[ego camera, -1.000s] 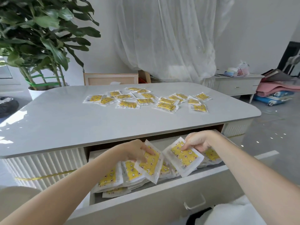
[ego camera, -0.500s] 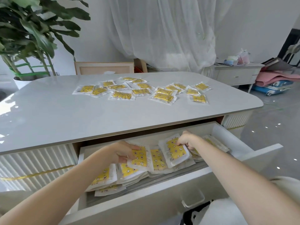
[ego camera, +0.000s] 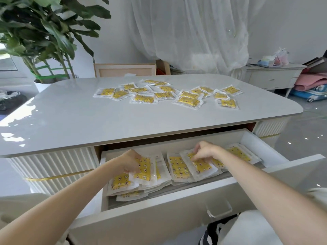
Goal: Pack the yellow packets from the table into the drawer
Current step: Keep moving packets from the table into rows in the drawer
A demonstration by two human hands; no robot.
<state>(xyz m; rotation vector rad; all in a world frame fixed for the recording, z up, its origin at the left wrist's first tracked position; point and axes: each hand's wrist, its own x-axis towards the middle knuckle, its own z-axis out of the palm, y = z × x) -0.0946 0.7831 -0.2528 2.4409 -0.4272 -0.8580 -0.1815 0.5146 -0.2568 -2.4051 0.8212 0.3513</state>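
Several yellow packets [ego camera: 189,100] in clear wrappers lie scattered across the far half of the grey table [ego camera: 70,119]. Below its front edge the white drawer [ego camera: 159,211] stands pulled out, with several more packets stacked inside. My left hand [ego camera: 130,162] grips the edge of one yellow packet [ego camera: 143,169] that lies on the left stack. My right hand [ego camera: 206,150] pinches another yellow packet [ego camera: 200,165] with its fingertips, low on the pile at the drawer's middle right. More packets [ego camera: 238,153] rest at the drawer's right end.
A potted plant [ego camera: 42,41] stands beyond the table's left corner and a wooden frame [ego camera: 124,70] behind its far edge. A low white cabinet [ego camera: 270,77] with clutter sits at the right, folded pink cloth [ego camera: 311,83] beside it. The drawer front carries a clear handle [ego camera: 219,209].
Both hands have lowered their packets from above the drawer onto the stacks inside. My view has shifted closer and slightly down.
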